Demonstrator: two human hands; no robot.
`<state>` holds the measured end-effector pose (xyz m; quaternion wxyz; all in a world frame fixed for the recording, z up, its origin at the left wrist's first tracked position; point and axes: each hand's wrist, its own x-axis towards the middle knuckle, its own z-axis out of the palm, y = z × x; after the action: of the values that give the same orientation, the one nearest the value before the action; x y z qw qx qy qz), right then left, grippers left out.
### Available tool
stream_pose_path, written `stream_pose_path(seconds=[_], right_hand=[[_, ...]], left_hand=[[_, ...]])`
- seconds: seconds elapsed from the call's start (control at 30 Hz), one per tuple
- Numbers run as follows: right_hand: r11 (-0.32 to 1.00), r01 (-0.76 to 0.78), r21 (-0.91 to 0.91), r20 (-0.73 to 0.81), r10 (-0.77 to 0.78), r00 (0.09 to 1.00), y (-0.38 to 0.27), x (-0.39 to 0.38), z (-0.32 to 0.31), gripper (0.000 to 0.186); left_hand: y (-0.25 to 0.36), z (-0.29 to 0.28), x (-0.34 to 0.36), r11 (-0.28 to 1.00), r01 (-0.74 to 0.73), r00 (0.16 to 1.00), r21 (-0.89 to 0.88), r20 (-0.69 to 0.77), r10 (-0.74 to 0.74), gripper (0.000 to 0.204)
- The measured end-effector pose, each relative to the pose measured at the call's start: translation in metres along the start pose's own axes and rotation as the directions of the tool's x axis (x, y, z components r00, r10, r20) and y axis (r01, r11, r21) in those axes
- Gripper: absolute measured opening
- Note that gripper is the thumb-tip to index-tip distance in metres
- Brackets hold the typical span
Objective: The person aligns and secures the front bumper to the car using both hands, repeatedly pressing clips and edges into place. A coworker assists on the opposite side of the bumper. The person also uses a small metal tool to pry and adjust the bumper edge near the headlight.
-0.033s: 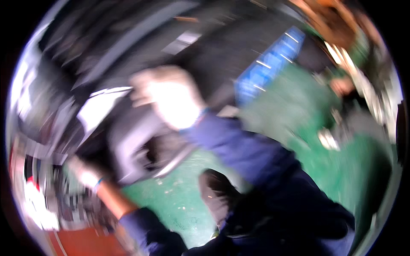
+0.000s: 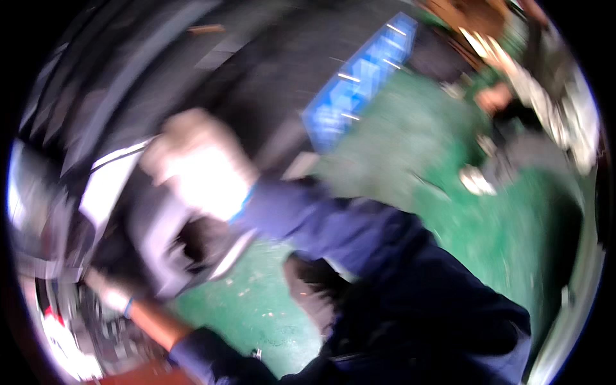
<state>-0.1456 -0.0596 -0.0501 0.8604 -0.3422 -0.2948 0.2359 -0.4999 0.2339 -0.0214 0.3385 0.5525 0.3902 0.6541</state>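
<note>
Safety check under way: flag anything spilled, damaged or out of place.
Only small pale specks stand out, scattered on the green floor near the grey angular part with a dark opening; they could be debris or worn paint. No spill or damage shows, though blur hides detail.

We wear white gloves [image 2: 215, 176] | our sleeves [image 2: 359, 228] are navy | the floor [image 2: 263, 314] is green | a long object [image 2: 362, 77] is bright blue
</note>
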Motion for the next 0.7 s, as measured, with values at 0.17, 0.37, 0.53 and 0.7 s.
stream_pose_path(seconds=[0.17,0.37,0.53,0.7], right_hand=[[0.878,-0.071,-0.474,-0.005,0.079,0.997,0.012,-0.123,-0.123,0.034],[-0.471,-0.609,-0.638,-0.710,0.053,0.703,0.123,-0.236,-0.553,0.071],[-0.574,-0.432,-0.696,-0.654,0.259,0.710,0.119,-0.264,-0.656,0.068],[-0.605,-0.306,-0.735,-0.617,0.410,0.672,0.136,-0.238,-0.647,0.059]], left_hand=[[-0.015,-0.035,0.022,0.991,-0.119,0.989,0.058,-0.082,0.123,0.062],[0.031,-0.078,0.016,0.919,-0.194,0.956,0.342,-0.145,0.255,0.053],[0.047,-0.083,-0.027,0.841,-0.209,0.934,0.498,-0.152,0.322,0.046],[0.061,-0.062,-0.055,0.875,-0.211,0.929,0.436,-0.188,0.318,0.039]])
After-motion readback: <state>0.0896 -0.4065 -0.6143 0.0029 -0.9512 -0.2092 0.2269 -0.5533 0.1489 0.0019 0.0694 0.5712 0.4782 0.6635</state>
